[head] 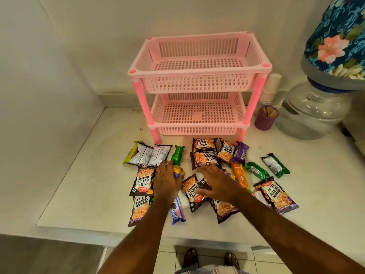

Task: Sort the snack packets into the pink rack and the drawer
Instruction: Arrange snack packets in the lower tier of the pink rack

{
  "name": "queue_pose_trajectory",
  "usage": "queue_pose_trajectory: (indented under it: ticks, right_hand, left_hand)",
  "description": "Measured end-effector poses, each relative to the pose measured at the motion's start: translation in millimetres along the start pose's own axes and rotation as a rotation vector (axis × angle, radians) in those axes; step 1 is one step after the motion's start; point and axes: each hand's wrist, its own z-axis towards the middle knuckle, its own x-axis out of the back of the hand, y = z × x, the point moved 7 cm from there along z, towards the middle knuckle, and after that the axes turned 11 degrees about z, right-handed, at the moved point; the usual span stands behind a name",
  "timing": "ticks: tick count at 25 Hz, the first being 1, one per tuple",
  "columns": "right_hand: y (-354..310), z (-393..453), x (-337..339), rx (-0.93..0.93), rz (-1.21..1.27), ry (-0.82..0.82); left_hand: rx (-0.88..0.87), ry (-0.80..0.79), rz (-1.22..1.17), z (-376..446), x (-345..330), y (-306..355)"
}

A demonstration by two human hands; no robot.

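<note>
Left hand (166, 179) curled, right hand (216, 183) flat.

Bare forearms, sandals (191, 256), striped garment (209, 270)

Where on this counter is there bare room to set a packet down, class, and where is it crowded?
Free: the counter left of the packets, the strip between the rack's feet and the packets, and both rack tiers. Crowded: the middle, where the left hand and right hand rest among salted peanuts packets.

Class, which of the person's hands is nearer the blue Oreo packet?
Left. The left hand sits just above the Oreo packet; the right hand lies farther off to its right.
</note>
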Motion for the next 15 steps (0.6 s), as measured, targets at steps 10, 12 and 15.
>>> queue_pose_trajectory:
  ticks: [10, 12, 15]
  right_hand:
    - [-26, 31, -54, 0.233, -0.371, -0.329]
    - [-22, 33, -62, 0.235, -0.396, -0.344]
    - [-20, 34, -67, 0.254, -0.433, -0.328]
  left_hand:
    - [0.129, -0.012, -0.009, 5, -7, -15]
    - [0.125, -0.021, -0.032, 5, -9, -16]
    - [0.130, -0.011, -0.093, 4, -8, -19]
